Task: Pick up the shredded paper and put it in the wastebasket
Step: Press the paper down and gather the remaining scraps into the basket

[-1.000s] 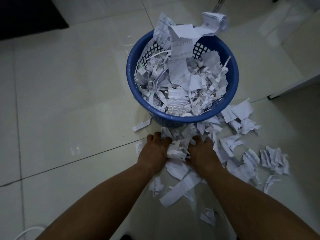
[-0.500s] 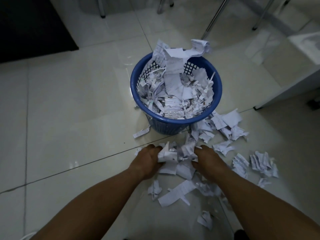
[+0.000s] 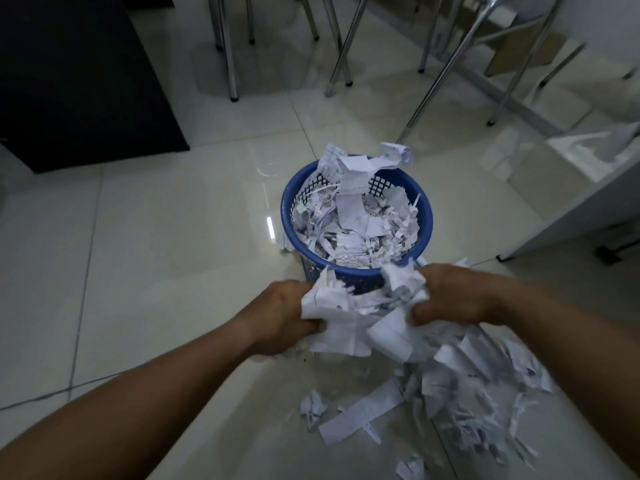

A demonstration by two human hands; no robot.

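Note:
A bundle of white shredded paper (image 3: 360, 317) is pressed between my left hand (image 3: 280, 317) and my right hand (image 3: 450, 296), lifted off the floor just in front of the blue wastebasket (image 3: 426, 216). The basket is round with lattice walls and is filled with paper scraps nearly to its rim; long strips stick up at its far side. More shredded paper (image 3: 485, 393) lies scattered on the tile floor below and to the right of my right arm, with a long strip (image 3: 360, 414) nearer me.
Metal chair and table legs (image 3: 436, 74) stand behind the basket. A dark cabinet or mat (image 3: 69, 81) fills the upper left. A white furniture edge (image 3: 571, 209) runs along the right. Pale glossy tiles (image 3: 156, 237) cover the floor.
Both hands closed around a pile of scraps on the floor and raised it toward the basket's near rim. The view tilted up, showing chair legs behind.

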